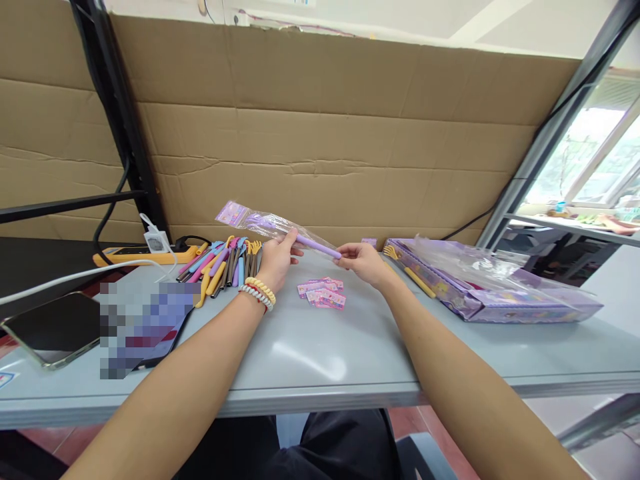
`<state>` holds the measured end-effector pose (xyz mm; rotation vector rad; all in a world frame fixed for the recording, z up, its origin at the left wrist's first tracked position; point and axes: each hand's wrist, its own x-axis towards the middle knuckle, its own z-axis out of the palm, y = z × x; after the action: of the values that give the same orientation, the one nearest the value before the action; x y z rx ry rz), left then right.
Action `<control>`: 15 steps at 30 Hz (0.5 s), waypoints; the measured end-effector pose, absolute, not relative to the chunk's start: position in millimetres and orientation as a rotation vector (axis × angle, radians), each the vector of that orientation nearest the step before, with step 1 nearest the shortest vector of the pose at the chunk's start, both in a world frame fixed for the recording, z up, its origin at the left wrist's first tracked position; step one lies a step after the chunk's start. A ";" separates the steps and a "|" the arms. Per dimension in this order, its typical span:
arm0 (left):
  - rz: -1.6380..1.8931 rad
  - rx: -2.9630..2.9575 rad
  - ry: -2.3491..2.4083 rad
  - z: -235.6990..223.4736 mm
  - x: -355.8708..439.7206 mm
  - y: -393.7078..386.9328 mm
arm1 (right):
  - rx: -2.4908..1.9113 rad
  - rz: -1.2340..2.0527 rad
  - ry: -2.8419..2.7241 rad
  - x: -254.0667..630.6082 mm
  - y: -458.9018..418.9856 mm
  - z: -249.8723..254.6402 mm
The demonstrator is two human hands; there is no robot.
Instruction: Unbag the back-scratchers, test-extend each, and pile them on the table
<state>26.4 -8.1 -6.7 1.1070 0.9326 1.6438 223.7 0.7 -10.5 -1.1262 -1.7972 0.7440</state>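
A purple back scratcher (320, 247) lies inside a long clear plastic sleeve (280, 225), held tilted above the table. Its pink and purple card (233, 213) shows at the upper left end. My left hand (276, 257), with bracelets at the wrist, is closed around the middle of the sleeve and scratcher. At the lower right end, my right hand (363, 259) pinches the tip of the handle, where the sleeve's mouth seems to be. Below both hands, several pink printed cards (323, 293) lie in a loose pile.
Several coloured back scratchers (225, 263) lie heaped at left, beside a phone (55, 327) and a yellow power strip (145, 255). At right, a purple box (530, 307) carries clear plastic bags (465, 260); a yellow back scratcher (419, 281) lies alongside. Cardboard (325, 133) walls the back.
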 end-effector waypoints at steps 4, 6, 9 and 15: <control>1.691 1.101 0.933 -6.0 26.5 -9.4 | -1.058 0.882 -1.759 225.6 -0.2 -9.5; 1.695 1.105 0.916 -5.7 26.6 -10.1 | -1.058 0.895 -1.756 225.3 -1.3 -9.1; 1.663 1.117 0.898 -5.6 26.1 -10.3 | -1.087 0.872 -1.769 224.2 -3.3 -9.0; 1.565 1.185 0.911 -6.7 23.8 -10.1 | -1.055 0.849 -1.778 226.0 -0.9 -12.4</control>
<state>23.8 -10.1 -6.7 1.1846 0.9112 1.5651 226.0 -0.9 -12.4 -1.0551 -1.7780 0.8491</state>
